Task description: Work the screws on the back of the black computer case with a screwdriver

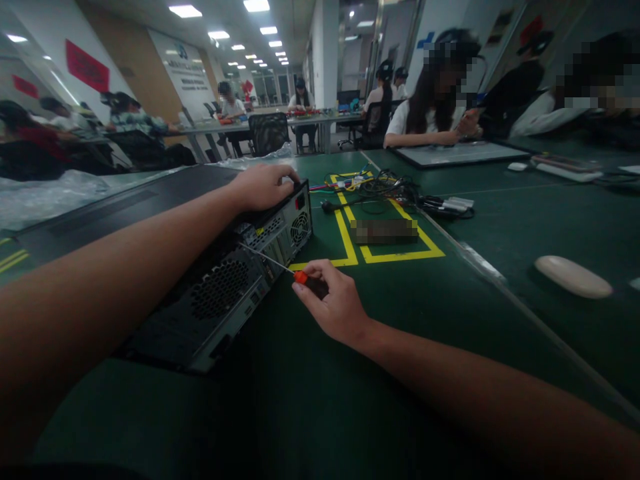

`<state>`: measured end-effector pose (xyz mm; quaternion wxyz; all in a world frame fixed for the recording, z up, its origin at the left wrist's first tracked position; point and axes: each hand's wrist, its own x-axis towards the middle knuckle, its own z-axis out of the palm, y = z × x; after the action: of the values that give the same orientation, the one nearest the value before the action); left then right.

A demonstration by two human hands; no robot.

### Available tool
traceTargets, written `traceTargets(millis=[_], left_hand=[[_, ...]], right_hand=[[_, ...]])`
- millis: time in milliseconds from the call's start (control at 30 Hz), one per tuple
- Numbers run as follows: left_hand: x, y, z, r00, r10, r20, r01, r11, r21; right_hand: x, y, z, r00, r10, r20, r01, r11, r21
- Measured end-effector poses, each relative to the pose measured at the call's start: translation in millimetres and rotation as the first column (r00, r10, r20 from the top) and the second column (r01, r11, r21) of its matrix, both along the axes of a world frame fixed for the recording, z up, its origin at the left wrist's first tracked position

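A black computer case [150, 200] lies on its side on the green table, its rear panel facing me. My left hand [263, 188] rests on top of it, the fingers bent over the case's far rear corner. In my right hand [335, 300] is a screwdriver [301, 277] with an orange and dark handle, its fingers wrapped round the handle. The thin shaft points up and left, its tip at the rear panel near the expansion slots. Whether the tip sits in a screw is too small to tell. A round fan grille [300, 228] shows beside the slots.
Beyond the case, a tangle of cables [390, 189] lies over yellow tape marks [405, 256]. A blurred-out dark block [384, 231] sits inside the marks. At right is a pale oval object [573, 276]. Clear plastic wrap [45, 200] lies behind the case. Other people sit at tables around.
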<state>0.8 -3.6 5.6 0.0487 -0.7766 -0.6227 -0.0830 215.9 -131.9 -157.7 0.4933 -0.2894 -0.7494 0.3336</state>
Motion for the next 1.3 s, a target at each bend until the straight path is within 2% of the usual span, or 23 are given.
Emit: traceTargets(millis=[633,1067,1300], left_hand=[[-0.2,0.6,-0.9,1.0,-0.015,-0.002,0.016,1.0,0.016],[0.8,-1.0,0.3,1.0,-0.015,-0.004,0.016,1.0,0.014],[0.6,-1.2,-0.1,1.0,0.001,0.002,-0.001,1.0,0.005]], right_hand=[[1.2,0.5,1.7,0.999,-0.011,0.033,0.011,1.0,0.005],[1.9,2.4,0.2,0.997,-0.041,0.066,0.036,0.996,0.079],[1.6,1.4,0.0,0.998,-0.029,0.05,0.027,0.999,0.043]])
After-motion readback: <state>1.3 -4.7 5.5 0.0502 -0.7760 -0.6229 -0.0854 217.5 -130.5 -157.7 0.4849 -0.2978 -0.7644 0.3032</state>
